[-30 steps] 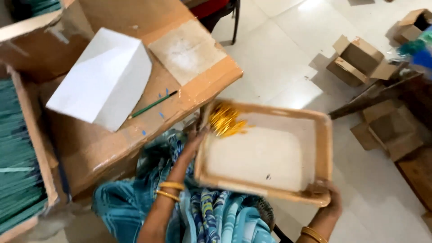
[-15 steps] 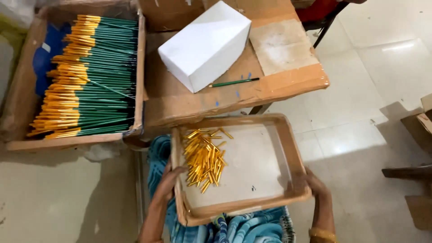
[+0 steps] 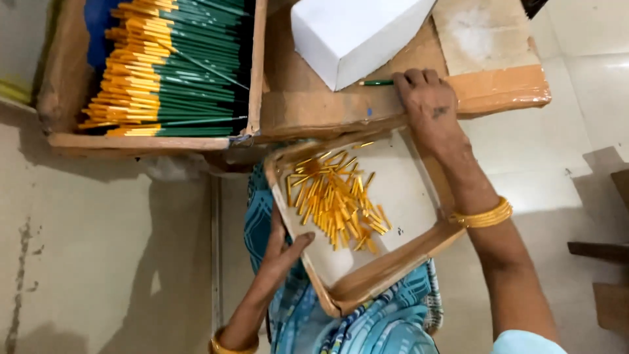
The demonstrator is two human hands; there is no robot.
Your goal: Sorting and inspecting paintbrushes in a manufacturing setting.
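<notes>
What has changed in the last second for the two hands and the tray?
The right hand let go of the tray and moved up to the green pencil on the table. The left hand still holds the tray, and the yellow caps remain inside.

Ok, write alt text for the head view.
A person's left hand grips a shallow tray of loose yellow caps, while the right hand touches a green pencil beside a white box.

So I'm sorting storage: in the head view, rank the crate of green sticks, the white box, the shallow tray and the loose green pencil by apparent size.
1. Crate of green sticks
2. Shallow tray
3. White box, partly cropped, so its rank against the tray is unsure
4. Green pencil
</notes>
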